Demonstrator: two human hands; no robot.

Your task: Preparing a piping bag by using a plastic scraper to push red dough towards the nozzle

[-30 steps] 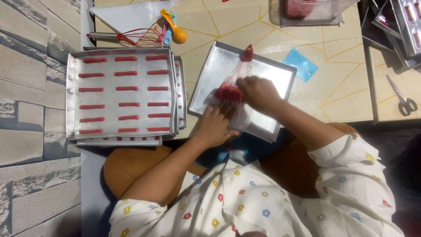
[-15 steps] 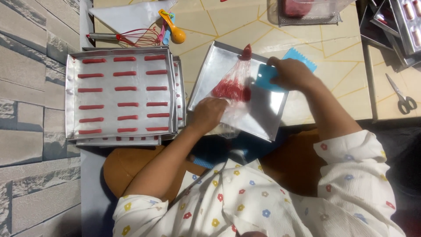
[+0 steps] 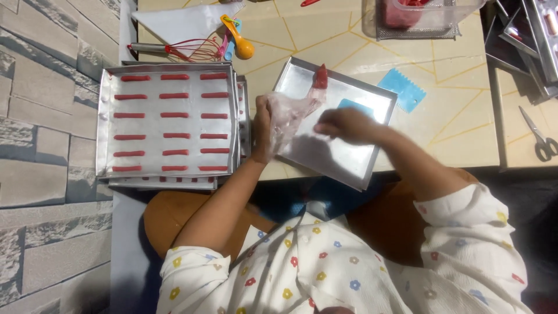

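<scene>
Currently: piping bag point(image 3: 293, 110) over empty tray point(image 3: 325, 154), long axis running up-right, red tip far end. Left hand point(image 3: 263, 131) fingers grip its wide end; right hand point(image 3: 343, 124) nearer the middle, apparently half-closed, blurred.

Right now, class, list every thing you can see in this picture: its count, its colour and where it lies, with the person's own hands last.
Piping bag: one, clear with red paste at the tip, over the empty tray.
Empty tray: one, silver, centre of the table.
Filled tray: one, silver, left, stacked on others.
Piped strips: eighteen, red, three columns on the filled tray.
Whisk: one, red wires, above the filled tray.
Measuring spoons: a bunch, orange on top, beside the whisk.
Scrapers: two, blue, one right of the empty tray, one on it.
Scissors: one pair, far right.
Clear tub: one, red contents, top.
Left hand: grips the bag.
Right hand: over the empty tray.
</scene>
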